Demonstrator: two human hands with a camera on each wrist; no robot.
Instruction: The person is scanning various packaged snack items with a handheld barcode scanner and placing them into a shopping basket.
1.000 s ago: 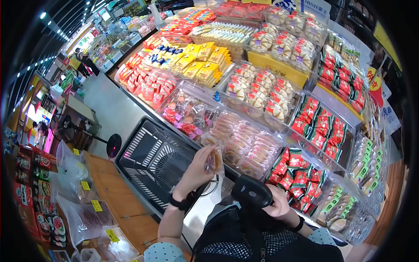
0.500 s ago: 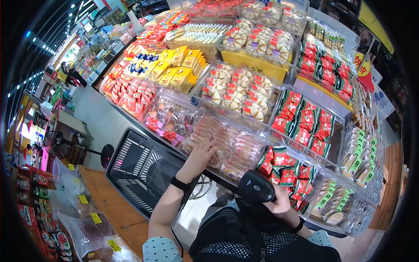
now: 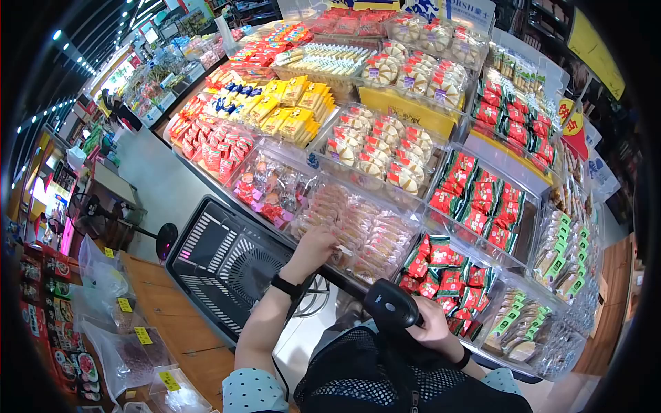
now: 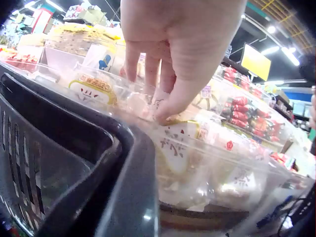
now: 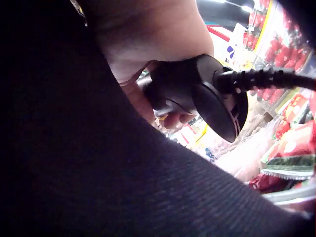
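My left hand (image 3: 315,249) reaches down into a clear plastic bin of wrapped flat pastries (image 3: 382,241). In the left wrist view its thumb and fingers pinch the wrapper of a packaged pastry (image 4: 159,101) at the bin's front wall. Neighbouring packets there carry white labels with dark brush lettering. My right hand (image 3: 432,323) grips the handle of a black handheld barcode scanner (image 3: 389,303), held in front of my body with its head toward the bins. A ribbed black cable (image 5: 256,80) leaves the end of the scanner's handle in the right wrist view.
A dark grey shopping basket (image 3: 206,275) stands left of the pastry bin. Bins of red-green packets (image 3: 451,279), round pastries (image 3: 379,155) and yellow packets (image 3: 296,117) rise behind and beside it. At the left is a wooden counter (image 3: 162,296) with bagged goods.
A second ago my left hand held a packaged pastry above the bin's edge. It then lay over the pastries with its fingers extended, and now the fingers are curled at a packet.
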